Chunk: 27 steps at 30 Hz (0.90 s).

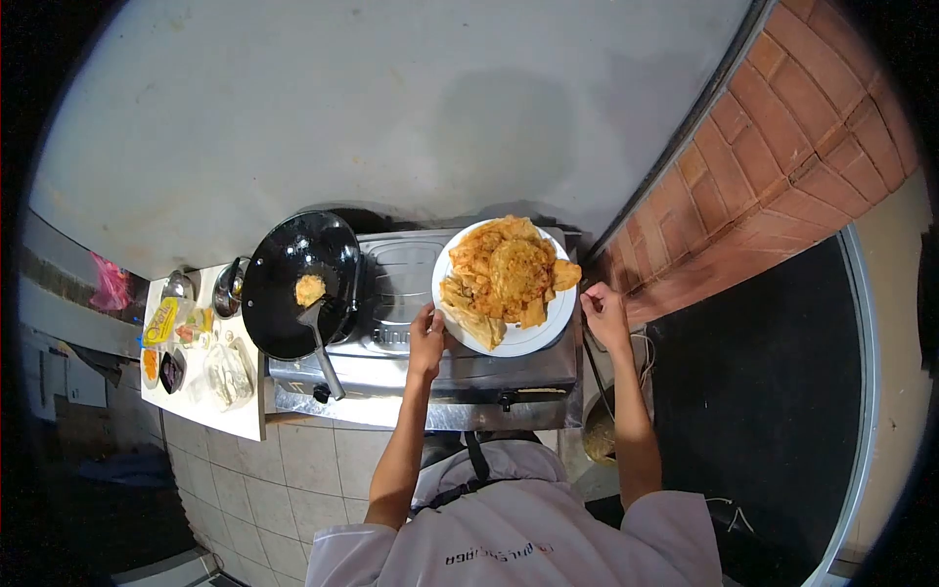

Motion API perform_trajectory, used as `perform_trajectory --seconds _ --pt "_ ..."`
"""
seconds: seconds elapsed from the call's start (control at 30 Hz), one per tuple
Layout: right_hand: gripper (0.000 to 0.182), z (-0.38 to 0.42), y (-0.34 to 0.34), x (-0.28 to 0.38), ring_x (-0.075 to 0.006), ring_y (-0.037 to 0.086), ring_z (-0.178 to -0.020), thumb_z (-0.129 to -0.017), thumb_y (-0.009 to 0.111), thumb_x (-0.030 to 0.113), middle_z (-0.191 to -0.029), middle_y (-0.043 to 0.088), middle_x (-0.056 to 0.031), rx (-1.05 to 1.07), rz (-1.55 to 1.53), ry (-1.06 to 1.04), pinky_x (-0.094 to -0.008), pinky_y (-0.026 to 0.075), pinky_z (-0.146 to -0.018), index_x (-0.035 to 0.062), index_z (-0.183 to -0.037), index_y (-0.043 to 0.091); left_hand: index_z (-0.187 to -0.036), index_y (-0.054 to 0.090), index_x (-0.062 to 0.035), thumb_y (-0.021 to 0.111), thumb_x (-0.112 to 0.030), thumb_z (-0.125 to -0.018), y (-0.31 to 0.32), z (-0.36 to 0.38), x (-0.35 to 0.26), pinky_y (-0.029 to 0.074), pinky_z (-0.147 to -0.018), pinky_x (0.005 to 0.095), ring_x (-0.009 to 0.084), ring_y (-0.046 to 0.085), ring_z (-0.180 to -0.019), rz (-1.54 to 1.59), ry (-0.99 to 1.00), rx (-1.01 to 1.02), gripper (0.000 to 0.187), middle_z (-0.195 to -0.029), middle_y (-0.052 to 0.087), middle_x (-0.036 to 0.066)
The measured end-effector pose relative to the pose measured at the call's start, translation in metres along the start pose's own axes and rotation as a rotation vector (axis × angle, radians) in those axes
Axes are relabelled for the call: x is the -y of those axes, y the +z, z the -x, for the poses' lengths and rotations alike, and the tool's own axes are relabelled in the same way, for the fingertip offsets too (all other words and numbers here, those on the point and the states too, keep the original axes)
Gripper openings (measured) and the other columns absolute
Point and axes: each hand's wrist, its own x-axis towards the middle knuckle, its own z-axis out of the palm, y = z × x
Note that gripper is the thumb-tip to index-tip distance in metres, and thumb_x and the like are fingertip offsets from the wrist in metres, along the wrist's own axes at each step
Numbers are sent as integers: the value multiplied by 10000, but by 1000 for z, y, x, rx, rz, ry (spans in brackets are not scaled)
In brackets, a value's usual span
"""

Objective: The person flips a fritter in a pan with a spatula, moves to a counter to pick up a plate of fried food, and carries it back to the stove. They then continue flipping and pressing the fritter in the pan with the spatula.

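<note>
My left hand (427,339) grips the lower left rim of a white plate (536,339), thumb and fingers closed on its edge. Golden-brown fried fritters (514,269) are heaped on the plate, which is over the right side of a steel gas stove (421,382). Just right of the plate, apart from its rim, is my right hand (608,318) with its fingers curled together; whatever they may hold is hidden. On the stove's left side sits a black wok (274,328) containing one small fried piece (310,290) and a metal spatula (321,352), its handle resting over the rim.
A white side table (235,416) at the left carries metal bowls (179,285), a yellow packet (161,321), a plastic bag (228,377) and small containers. Behind the stove rises a grey wall (293,117); brickwork (724,186) stands to the right. A bucket (600,440) is below my right arm.
</note>
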Motion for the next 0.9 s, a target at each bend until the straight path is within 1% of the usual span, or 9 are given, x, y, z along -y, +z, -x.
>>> perform_trajectory --seconds 0.17,0.27,0.33,0.4,0.47,0.67,0.77,0.83,0.9 --pt "113 17 12 41 -207 552 -571 -792 669 31 -662 556 -105 -18 25 -79 -332 429 -546 4 -783 560 -1284 471 30 458 -165 -996 0 11 -12 534 -675 283 141 595 -852 -33 -63 -8 348 -1006 615 112" --pt "143 27 26 73 -112 513 -573 -774 704 7 -713 532 -51 -40 51 -161 -266 408 -493 -3 -811 566 -1334 412 17 462 -179 -994 -6 7 -7 543 -693 306 167 593 -898 -68 -86 47 395 -1066 585 129" --pt "177 33 32 91 -164 523 -589 -741 732 19 -745 532 -74 -34 87 -174 -291 432 -521 -1 -825 578 -1381 354 3 466 -197 -993 -9 4 -3 555 -701 333 191 585 -945 -68 -96 97 451 -1126 551 143" --pt "196 38 39 98 -276 595 -701 -753 730 57 -844 564 -141 34 93 -191 -391 465 -609 -12 -853 575 -1377 360 0 467 -188 -993 -8 4 -2 557 -689 326 192 589 -940 -11 -100 82 441 -1131 550 146" --pt "212 43 49 93 -249 562 -668 -734 749 61 -819 545 -121 21 110 -208 -338 467 -600 -8 -856 591 -1376 362 -7 468 -194 -993 -7 7 -2 560 -684 330 198 594 -933 -8 -99 81 440 -1137 549 146" --pt "231 45 67 99 -356 584 -838 -748 729 62 -971 490 -157 45 214 -201 -442 472 -678 -5 -893 563 -1362 383 5 494 -216 -987 -13 -5 22 547 -679 325 190 590 -908 -115 -84 38 449 -1114 568 138" --pt "208 45 73 100 -360 574 -869 -782 689 84 -986 468 -171 33 311 -266 -446 487 -699 -27 -897 556 -1354 391 14 504 -215 -983 -12 -5 23 539 -665 318 184 590 -879 -89 -34 55 451 -1104 575 141" --pt "197 48 78 97 -358 570 -873 -792 673 88 -972 463 -171 25 363 -283 -449 493 -705 -34 -892 555 -1284 471 6 496 -159 -980 -6 3 14 525 -581 270 97 547 -718 -56 -26 -8 347 -835 602 56" --pt "168 48 79 95 -347 564 -871 -795 648 72 -950 455 -165 50 423 -276 -452 499 -706 -36 -888 558 -1277 478 3 497 -155 -979 -3 3 17 528 -586 274 99 549 -716 -43 -25 -21 338 -834 603 57"
